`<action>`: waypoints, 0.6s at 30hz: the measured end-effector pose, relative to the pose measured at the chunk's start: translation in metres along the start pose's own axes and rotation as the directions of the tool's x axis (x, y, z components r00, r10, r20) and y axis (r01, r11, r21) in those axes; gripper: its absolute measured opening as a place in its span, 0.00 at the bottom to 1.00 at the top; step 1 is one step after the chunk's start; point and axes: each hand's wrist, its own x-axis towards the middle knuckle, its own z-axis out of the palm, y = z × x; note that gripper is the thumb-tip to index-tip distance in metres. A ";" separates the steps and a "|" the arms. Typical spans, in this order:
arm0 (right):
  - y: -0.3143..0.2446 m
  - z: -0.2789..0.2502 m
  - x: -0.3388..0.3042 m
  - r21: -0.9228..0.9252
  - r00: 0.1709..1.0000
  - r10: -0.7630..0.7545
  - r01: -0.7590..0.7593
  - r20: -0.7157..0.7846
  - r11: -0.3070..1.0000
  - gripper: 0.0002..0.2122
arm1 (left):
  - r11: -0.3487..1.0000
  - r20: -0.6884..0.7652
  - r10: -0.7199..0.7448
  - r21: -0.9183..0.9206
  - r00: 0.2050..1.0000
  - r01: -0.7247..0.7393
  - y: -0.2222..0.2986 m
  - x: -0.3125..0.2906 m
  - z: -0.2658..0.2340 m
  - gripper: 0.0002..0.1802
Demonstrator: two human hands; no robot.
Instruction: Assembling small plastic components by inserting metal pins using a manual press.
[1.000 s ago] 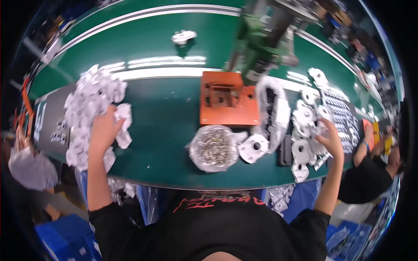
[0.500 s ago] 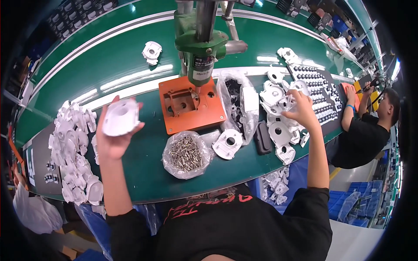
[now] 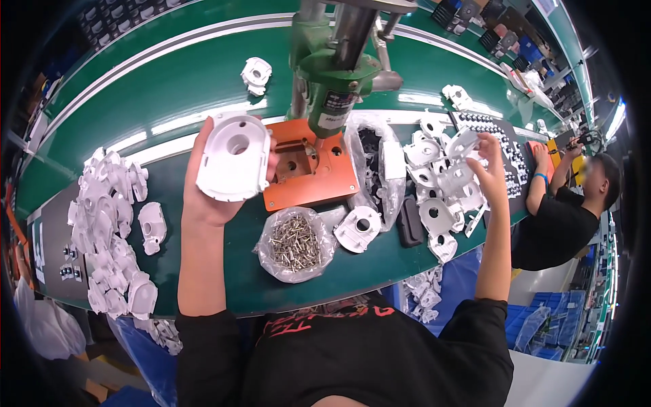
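Observation:
My left hand (image 3: pixel 207 203) grips a white plastic housing (image 3: pixel 224 171) by its edges, its round hole facing up, held in front of the orange fixture block (image 3: pixel 315 183). The block has a recessed pocket and sits under a green press head (image 3: pixel 333 102). Over at the right, my right hand (image 3: pixel 494 173) has its thumb and fingers around the edge of a blurred white plastic part (image 3: pixel 462 144), above a pile of white housings (image 3: pixel 434 214). A single white housing (image 3: pixel 357 229) lies on the bench between the block and me.
A plastic-lined bowl of metal screws (image 3: pixel 295 245) stands in front of the block. Beside it are a bag of black parts (image 3: pixel 371 159) and a black case (image 3: pixel 410 222). More white housings (image 3: pixel 108 224) are heaped at left. A co-worker (image 3: pixel 566 210) sits at far right.
My left hand has moved right and turned the housing so its hole shows. My right hand has shifted slightly right over the pile, and a white part has moved with its fingers.

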 end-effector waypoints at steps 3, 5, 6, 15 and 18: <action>-0.010 -0.002 0.009 0.144 0.993 -0.061 0.075 -0.100 0.987 0.22 | 0.997 0.014 -0.003 0.083 1.000 0.002 0.001 -0.002 0.004 0.30; -0.038 0.007 0.014 0.308 0.990 -0.088 0.118 -0.109 0.944 0.21 | 0.963 -0.133 0.100 0.264 0.986 -0.062 -0.007 -0.005 0.019 0.30; -0.054 0.013 0.014 0.410 0.991 -0.097 0.128 -0.095 0.903 0.21 | 0.938 -0.092 0.119 0.337 0.989 -0.081 -0.009 -0.005 0.019 0.28; -0.165 0.118 -0.006 0.717 0.852 -0.111 -0.351 0.511 0.603 0.16 | 0.516 0.281 0.379 0.727 0.882 -0.453 -0.041 -0.013 0.029 0.32; -0.185 0.134 -0.007 0.782 0.826 -0.124 -0.456 0.550 0.425 0.16 | 0.499 0.415 0.295 0.701 0.861 -0.509 -0.045 -0.010 0.021 0.32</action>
